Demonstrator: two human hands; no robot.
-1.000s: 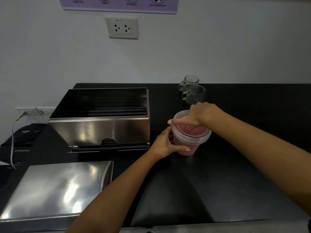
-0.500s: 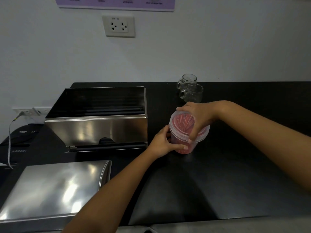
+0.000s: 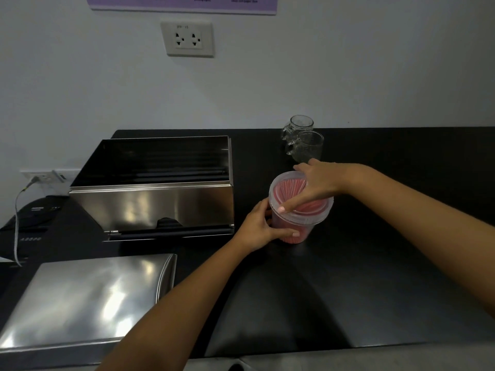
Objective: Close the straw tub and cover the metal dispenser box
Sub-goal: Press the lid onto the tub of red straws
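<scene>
The clear round plastic tub of pink straws (image 3: 297, 226) stands mid-surface, beside the open stainless steel dispenser box (image 3: 160, 188). The left hand (image 3: 263, 228) grips its wall; the right hand (image 3: 313, 186) lies flat, fingers spread, on the translucent lid (image 3: 302, 207). Uneven pressure could leave one rim edge unseated, or tip the tub toward the box.

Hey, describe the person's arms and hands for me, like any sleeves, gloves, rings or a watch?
Both forearms are bare as far as the picture shows: no sleeves in view, no gloves. The left hand and the right hand show no rings, and neither wrist carries a watch or bracelet. The fingernails are short and look pale; polish cannot be told.
</scene>
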